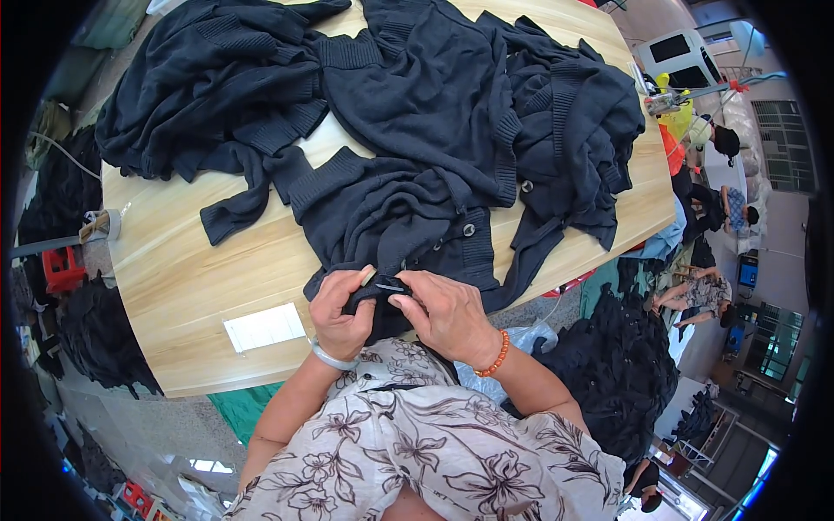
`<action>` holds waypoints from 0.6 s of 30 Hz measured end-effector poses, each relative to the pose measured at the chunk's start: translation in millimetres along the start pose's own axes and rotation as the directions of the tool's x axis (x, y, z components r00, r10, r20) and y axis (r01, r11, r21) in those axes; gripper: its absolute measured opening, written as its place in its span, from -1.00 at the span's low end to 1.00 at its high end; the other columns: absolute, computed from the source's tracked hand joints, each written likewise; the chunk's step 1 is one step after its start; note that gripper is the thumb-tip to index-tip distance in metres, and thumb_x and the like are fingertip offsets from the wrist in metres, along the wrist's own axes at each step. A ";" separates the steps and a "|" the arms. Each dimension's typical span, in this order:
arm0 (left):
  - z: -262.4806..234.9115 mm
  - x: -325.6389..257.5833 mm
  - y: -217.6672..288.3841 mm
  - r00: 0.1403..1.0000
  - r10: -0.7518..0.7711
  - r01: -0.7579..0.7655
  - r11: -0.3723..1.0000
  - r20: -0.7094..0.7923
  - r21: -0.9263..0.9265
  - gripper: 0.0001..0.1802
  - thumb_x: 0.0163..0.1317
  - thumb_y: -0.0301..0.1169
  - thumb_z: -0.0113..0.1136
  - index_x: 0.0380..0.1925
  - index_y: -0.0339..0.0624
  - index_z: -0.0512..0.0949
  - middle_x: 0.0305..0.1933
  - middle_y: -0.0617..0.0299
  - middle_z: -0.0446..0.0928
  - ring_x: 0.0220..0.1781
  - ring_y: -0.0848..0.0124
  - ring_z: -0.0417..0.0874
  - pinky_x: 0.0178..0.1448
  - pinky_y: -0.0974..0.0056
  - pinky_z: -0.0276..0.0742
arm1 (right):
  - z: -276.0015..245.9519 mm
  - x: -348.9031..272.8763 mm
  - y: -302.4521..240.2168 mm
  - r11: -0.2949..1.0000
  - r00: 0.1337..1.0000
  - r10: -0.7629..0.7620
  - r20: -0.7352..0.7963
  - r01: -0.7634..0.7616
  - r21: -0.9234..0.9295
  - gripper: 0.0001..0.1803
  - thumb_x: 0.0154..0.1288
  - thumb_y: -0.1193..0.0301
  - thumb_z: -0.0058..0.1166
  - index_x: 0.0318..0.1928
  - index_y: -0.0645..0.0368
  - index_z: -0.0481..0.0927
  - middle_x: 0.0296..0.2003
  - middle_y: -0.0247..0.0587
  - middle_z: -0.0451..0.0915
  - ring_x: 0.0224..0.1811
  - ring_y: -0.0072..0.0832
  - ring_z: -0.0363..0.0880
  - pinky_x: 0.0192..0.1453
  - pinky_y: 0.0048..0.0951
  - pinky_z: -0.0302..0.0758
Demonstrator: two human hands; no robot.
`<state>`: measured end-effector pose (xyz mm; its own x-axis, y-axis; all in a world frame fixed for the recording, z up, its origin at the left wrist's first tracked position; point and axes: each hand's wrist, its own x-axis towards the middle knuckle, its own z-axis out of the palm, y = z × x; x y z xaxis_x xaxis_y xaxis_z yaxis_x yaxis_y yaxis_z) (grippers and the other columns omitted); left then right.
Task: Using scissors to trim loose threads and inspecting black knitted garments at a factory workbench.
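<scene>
While pinching the gathered edge of a black buttoned cardigan [369, 208] between thumb and fingers of the left hand [339, 314], holds a slim dark piece [391, 287], too small to identify, against the cloth in the right hand [447, 317]. Handles the cardigan at the near edge of the wooden surface [174, 286], to the right of a white paper slip [264, 329] and touching more black knitwear [417, 82] beyond.
</scene>
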<state>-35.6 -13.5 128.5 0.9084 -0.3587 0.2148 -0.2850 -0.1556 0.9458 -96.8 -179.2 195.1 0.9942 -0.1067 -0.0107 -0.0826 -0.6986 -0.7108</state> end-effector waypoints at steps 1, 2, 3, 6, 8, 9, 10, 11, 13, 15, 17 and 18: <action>0.2 0.1 0.4 1.000 0.001 -0.001 1.000 0.003 0.002 -0.55 -0.17 -0.72 0.24 -0.15 -0.31 0.65 -0.27 0.03 0.63 -0.23 0.18 0.66 -0.07 0.27 0.53 | -0.3 -0.5 0.0 1.000 1.000 0.001 -0.001 -0.001 0.000 -0.71 0.30 0.32 0.17 -0.08 0.26 0.55 -0.32 -0.10 0.64 -0.33 -0.15 0.65 -0.30 -0.28 0.54; 0.4 0.0 0.6 1.000 0.002 -0.002 1.000 0.004 0.002 -0.55 -0.17 -0.72 0.24 -0.15 -0.31 0.65 -0.27 0.03 0.63 -0.23 0.18 0.66 -0.07 0.27 0.53 | -0.7 -0.9 0.0 1.000 1.000 0.001 0.006 -0.001 -0.003 -0.71 0.30 0.32 0.17 -0.08 0.26 0.55 -0.32 -0.10 0.64 -0.33 -0.15 0.66 -0.31 -0.28 0.54; 0.5 -0.1 0.6 1.000 0.005 -0.005 1.000 0.007 0.003 -0.55 -0.17 -0.72 0.24 -0.15 -0.31 0.66 -0.28 0.03 0.63 -0.23 0.18 0.66 -0.07 0.27 0.53 | -0.9 -1.4 0.1 1.000 1.000 0.001 0.013 -0.001 -0.006 -0.71 0.31 0.31 0.17 -0.08 0.26 0.55 -0.32 -0.10 0.65 -0.33 -0.15 0.66 -0.31 -0.27 0.54; 1.7 -0.2 1.4 1.000 0.012 -0.012 1.000 0.010 0.003 -0.55 -0.17 -0.72 0.24 -0.15 -0.31 0.66 -0.28 0.03 0.62 -0.23 0.18 0.65 -0.08 0.28 0.53 | -0.6 -2.1 0.8 1.000 1.000 -0.001 0.002 0.001 0.010 -0.72 0.31 0.31 0.17 -0.09 0.24 0.55 -0.33 -0.11 0.64 -0.35 -0.15 0.65 -0.32 -0.27 0.54; 2.0 -0.5 1.5 1.000 0.014 -0.014 1.000 0.009 0.002 -0.55 -0.17 -0.72 0.24 -0.15 -0.31 0.65 -0.28 0.03 0.62 -0.24 0.18 0.65 -0.08 0.28 0.53 | -2.4 -1.2 1.5 1.000 1.000 0.007 0.025 -0.007 0.024 -0.73 0.31 0.31 0.17 -0.09 0.23 0.55 -0.34 -0.11 0.64 -0.35 -0.15 0.65 -0.33 -0.27 0.54; 1.8 -0.6 1.1 1.000 0.015 -0.015 1.000 0.016 0.002 -0.55 -0.17 -0.72 0.24 -0.15 -0.32 0.65 -0.28 0.03 0.62 -0.24 0.18 0.65 -0.09 0.28 0.53 | -3.4 -0.7 2.1 0.999 0.999 0.013 0.049 -0.015 0.037 -0.73 0.31 0.32 0.17 -0.09 0.22 0.55 -0.35 -0.11 0.63 -0.36 -0.14 0.65 -0.33 -0.28 0.53; 1.6 -0.7 0.5 1.000 0.015 -0.015 1.000 0.024 0.002 -0.55 -0.17 -0.72 0.24 -0.15 -0.32 0.65 -0.28 0.03 0.62 -0.24 0.18 0.65 -0.09 0.28 0.53 | -3.9 -0.8 3.3 0.999 0.999 0.014 0.048 -0.016 0.038 -0.73 0.31 0.32 0.17 -0.09 0.22 0.55 -0.35 -0.11 0.63 -0.36 -0.14 0.65 -0.33 -0.28 0.53; 1.7 -0.9 0.0 1.000 0.015 -0.015 1.000 0.025 0.003 -0.55 -0.17 -0.72 0.24 -0.15 -0.32 0.65 -0.28 0.03 0.62 -0.24 0.18 0.65 -0.09 0.28 0.53 | -4.4 -1.0 4.9 0.999 0.998 0.009 0.059 -0.012 0.052 -0.74 0.31 0.32 0.17 -0.10 0.21 0.55 -0.36 -0.11 0.63 -0.36 -0.14 0.64 -0.34 -0.28 0.53; 2.2 -1.1 -0.9 0.999 0.030 -0.029 0.999 0.037 -0.021 -0.55 -0.16 -0.71 0.24 -0.15 -0.32 0.65 -0.28 0.03 0.63 -0.24 0.20 0.66 -0.10 0.30 0.53 | -5.5 -1.2 7.1 0.998 0.998 0.005 0.069 -0.010 0.066 -0.75 0.31 0.32 0.17 -0.11 0.21 0.55 -0.37 -0.11 0.62 -0.36 -0.14 0.64 -0.34 -0.28 0.52; 2.5 -1.6 -1.7 0.999 0.024 -0.022 0.999 0.048 -0.038 -0.56 -0.16 -0.72 0.24 -0.15 -0.32 0.65 -0.28 0.03 0.63 -0.24 0.20 0.66 -0.11 0.30 0.53 | -6.6 -1.4 8.7 0.997 0.997 -0.012 0.081 0.006 0.074 -0.75 0.31 0.33 0.17 -0.11 0.22 0.55 -0.38 -0.11 0.62 -0.37 -0.14 0.64 -0.35 -0.28 0.52; 2.4 -1.5 -1.6 0.998 0.018 -0.014 0.998 0.060 -0.053 -0.56 -0.16 -0.72 0.23 -0.15 -0.33 0.65 -0.28 0.03 0.63 -0.25 0.21 0.66 -0.11 0.31 0.53 | -7.0 -1.6 9.6 0.997 0.997 -0.017 0.079 0.011 0.077 -0.75 0.31 0.33 0.17 -0.11 0.22 0.55 -0.38 -0.11 0.62 -0.37 -0.14 0.64 -0.35 -0.28 0.52; 2.4 -1.0 -1.2 0.998 0.019 -0.015 0.998 0.065 -0.053 -0.56 -0.16 -0.72 0.23 -0.15 -0.33 0.65 -0.28 0.04 0.63 -0.25 0.21 0.66 -0.11 0.31 0.53 | -7.1 -1.7 10.1 0.997 0.997 -0.023 0.079 0.017 0.079 -0.75 0.30 0.33 0.18 -0.11 0.22 0.55 -0.38 -0.10 0.62 -0.37 -0.13 0.64 -0.35 -0.28 0.52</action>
<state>-36.9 -15.2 126.5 0.8809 -0.4210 0.2162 -0.2824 -0.1010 0.9540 -99.8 -191.1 193.0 0.9982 -0.0345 -0.0499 -0.0604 -0.6422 -0.7642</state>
